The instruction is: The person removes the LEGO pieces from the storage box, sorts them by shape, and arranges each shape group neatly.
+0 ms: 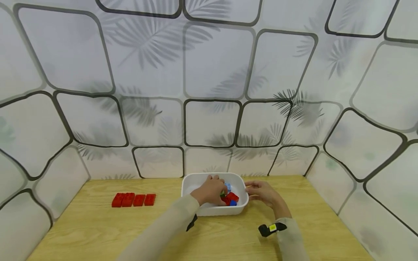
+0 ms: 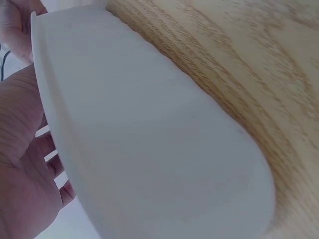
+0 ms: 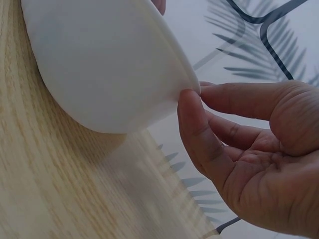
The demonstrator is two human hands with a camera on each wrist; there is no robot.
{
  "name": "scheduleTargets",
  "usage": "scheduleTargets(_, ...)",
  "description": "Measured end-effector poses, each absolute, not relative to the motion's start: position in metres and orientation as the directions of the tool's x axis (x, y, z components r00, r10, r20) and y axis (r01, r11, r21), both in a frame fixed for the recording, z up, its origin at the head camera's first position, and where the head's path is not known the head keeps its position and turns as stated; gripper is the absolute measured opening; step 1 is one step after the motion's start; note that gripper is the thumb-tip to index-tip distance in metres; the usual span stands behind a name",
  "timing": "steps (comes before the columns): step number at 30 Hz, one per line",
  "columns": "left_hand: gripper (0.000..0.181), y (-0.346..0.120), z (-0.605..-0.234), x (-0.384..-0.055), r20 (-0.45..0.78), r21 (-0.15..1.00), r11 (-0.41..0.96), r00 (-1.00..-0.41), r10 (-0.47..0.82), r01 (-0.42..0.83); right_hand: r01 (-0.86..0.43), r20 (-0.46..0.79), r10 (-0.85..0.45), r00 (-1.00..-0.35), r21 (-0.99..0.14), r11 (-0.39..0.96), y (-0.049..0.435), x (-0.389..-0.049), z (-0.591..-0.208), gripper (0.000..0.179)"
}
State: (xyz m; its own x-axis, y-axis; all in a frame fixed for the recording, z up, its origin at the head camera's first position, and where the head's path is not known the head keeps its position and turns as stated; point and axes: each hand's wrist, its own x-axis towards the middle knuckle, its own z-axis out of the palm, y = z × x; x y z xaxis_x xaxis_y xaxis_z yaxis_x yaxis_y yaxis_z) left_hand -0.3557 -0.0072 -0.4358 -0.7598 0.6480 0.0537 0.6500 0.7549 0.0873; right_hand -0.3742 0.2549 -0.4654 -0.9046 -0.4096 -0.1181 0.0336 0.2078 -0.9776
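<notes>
Left hand [image 1: 211, 190] is down inside the white tray [image 1: 222, 212], lower middle of the head view, and honestly I can't tell if it's clamped on anything. The back of the hand blocks the fingertips there, and in the left wrist view the tray wall covers them. There's a bit of green brick [image 1: 222, 194] peeking out beside the fingers, mostly hidden. The red bricks [image 1: 231, 197] in the tray overlap, so no count from me, plus a blue brick [image 1: 233, 203] and a light blue brick [image 1: 228, 187], both partly covered.

Right hand [image 1: 264, 194] is easier: thumb and finger pinch the tray's right end at the rim, clear in the right wrist view, where the hand gets cut off at the right edge. Four red pieces [image 1: 128, 199] sit in a row on the worktop [image 1: 81, 232], lower left of the head view.
</notes>
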Motion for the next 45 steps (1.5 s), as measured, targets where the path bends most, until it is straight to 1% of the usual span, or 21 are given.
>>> scheduleTargets(6, 0.03, 0.001, -0.436, -0.356, 0.012, 0.041, 0.768, -0.769, 0.64, 0.639, 0.045, -0.128, -0.417, -0.9, -0.978, 0.204, 0.255, -0.374, -0.466, 0.05)
scheduleTargets(17, 0.03, 0.002, -0.437, -0.364, 0.006, 0.065, 0.79, -0.791, 0.611, 0.61, 0.031, -0.118, -0.412, -0.903, -0.977, 0.213, 0.254, -0.374, -0.463, 0.05)
scheduleTargets(26, 0.026, 0.006, -0.439, -0.362, -0.007, 0.024, 0.812, -0.813, 0.583, 0.582, 0.047, -0.132, -0.41, -0.903, -0.976, 0.212, 0.255, -0.373, -0.465, 0.05)
scheduleTargets(31, 0.027, 0.006, -0.437, -0.361, -0.001, 0.042, 0.814, -0.815, 0.579, 0.579, 0.05, -0.134, -0.404, -0.905, -0.976, 0.213, 0.254, -0.373, -0.464, 0.049)
scheduleTargets(36, 0.032, 0.0, -0.437, -0.358, 0.019, 0.075, 0.807, -0.81, 0.587, 0.586, 0.053, -0.136, -0.395, -0.908, -0.975, 0.215, 0.254, -0.373, -0.466, 0.048)
scheduleTargets(41, 0.037, -0.008, -0.437, -0.357, 0.052, 0.115, 0.794, -0.802, 0.595, 0.597, 0.059, -0.14, -0.386, -0.912, -0.975, 0.215, 0.254, -0.373, -0.466, 0.048)
scheduleTargets(45, 0.037, -0.015, -0.43, -0.354, 0.089, 0.167, 0.773, -0.791, 0.606, 0.612, 0.053, -0.137, -0.395, -0.909, -0.975, 0.216, 0.254, -0.373, -0.464, 0.05)
